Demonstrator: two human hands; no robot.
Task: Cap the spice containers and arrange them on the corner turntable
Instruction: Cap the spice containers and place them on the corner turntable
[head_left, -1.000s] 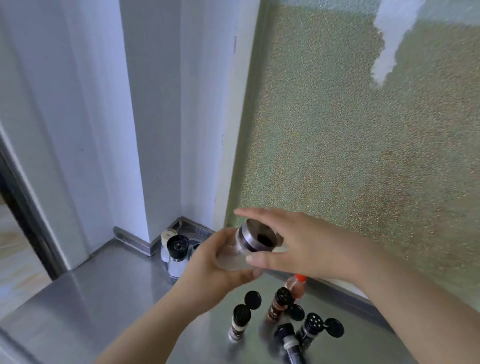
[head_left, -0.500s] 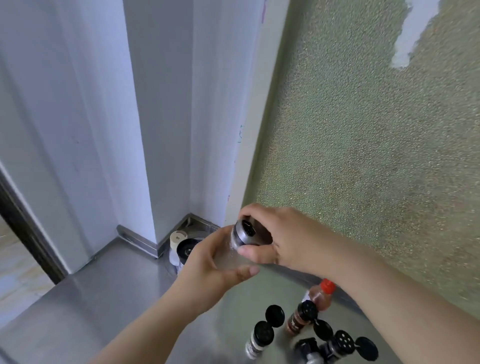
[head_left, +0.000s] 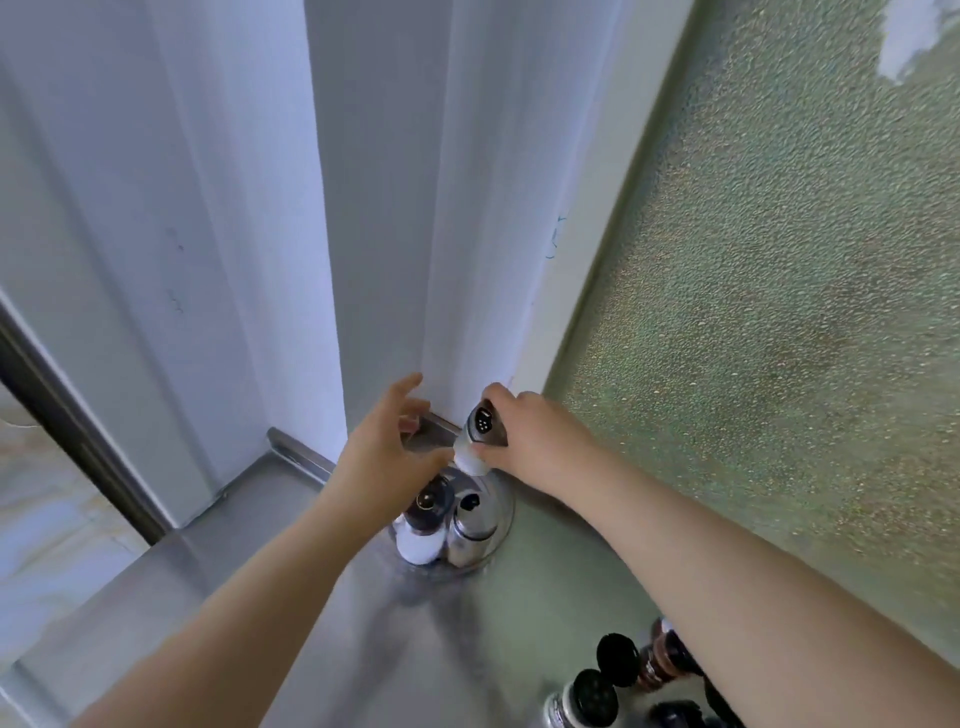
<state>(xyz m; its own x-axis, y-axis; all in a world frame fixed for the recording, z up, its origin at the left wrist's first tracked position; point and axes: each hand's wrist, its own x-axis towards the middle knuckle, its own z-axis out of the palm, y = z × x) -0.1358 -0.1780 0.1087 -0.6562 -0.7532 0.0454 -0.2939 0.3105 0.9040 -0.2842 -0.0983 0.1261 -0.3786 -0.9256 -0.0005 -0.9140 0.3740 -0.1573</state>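
My right hand grips a clear shaker with a steel perforated cap, tilted, just above the back of the round steel turntable in the counter corner. My left hand is beside the shaker with fingers spread, holding nothing. On the turntable stand a white jar with a dark cap and a steel shaker. At the lower right, several spice bottles with black perforated tops and a loose black cap sit on the counter, partly hidden by my right forearm.
The steel counter meets white wall panels on the left and a textured green glass pane on the right. A raised steel lip runs along the wall. The counter's left edge drops off at the lower left.
Both hands moved forward and down into the corner with the shaker. My left hand let go of the shaker body and opened; my right hand alone now holds it over the turntable.
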